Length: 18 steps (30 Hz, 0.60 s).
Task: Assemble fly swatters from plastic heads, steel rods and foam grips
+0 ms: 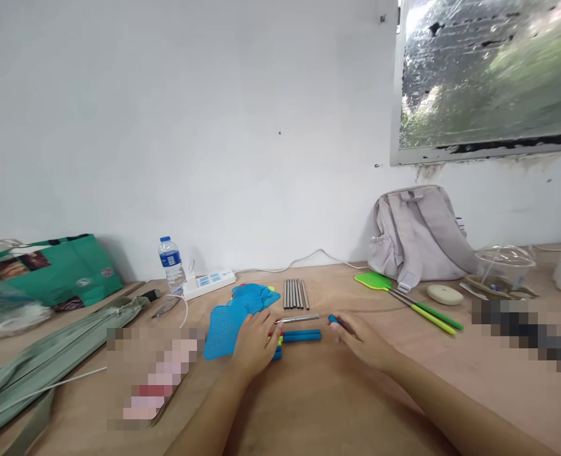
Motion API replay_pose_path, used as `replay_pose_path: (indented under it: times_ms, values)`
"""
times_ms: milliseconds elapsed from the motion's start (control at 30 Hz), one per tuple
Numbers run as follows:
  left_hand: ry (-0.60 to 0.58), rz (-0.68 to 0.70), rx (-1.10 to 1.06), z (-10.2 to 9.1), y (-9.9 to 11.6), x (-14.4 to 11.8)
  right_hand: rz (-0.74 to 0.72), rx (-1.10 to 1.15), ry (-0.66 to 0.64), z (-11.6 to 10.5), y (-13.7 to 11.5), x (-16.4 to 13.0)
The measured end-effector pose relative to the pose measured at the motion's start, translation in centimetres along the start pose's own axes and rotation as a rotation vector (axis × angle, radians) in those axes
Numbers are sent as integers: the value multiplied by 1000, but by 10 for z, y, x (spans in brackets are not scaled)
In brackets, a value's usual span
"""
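In the head view my left hand [256, 342] has its fingers closed at the near end of a slim metal tube [302, 318], which points right. My right hand [361, 339] pinches a short-looking blue handle [332, 319], most of it hidden by the fingers. The tube's free end and the handle are a small gap apart. Beneath the tube lie blue handles [303, 335], with red and yellow-green ones partly covered by my left hand. Blue fly swatter heads [223, 329] are piled beside that hand. Several metal tubes [294, 294] lie in a row farther back.
Two fly swatters [423, 310] with green and yellow handles lie right, near a round beige object [444, 294] and a grey backpack [413, 234]. Behind left stand a water bottle [170, 263] and a power strip [208, 284]. A green bag [75, 272] and grey-green cloth item [61, 354] are far left.
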<state>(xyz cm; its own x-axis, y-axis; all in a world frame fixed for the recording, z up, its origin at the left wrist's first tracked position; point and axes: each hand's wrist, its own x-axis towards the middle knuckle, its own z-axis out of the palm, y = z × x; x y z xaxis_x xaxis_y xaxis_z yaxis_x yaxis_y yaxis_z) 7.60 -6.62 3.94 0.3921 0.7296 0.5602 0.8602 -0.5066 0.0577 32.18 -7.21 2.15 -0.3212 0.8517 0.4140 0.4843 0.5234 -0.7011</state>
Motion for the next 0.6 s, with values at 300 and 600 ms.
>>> replay_pose_path:
  times_ms: [300,600]
  values:
    - [-118,106,-69,1,0,0,-116,-286,4,-5,-9,-2]
    - [-206,199,-75,-5,-2,0,-146,-361,19,-7,-12,-5]
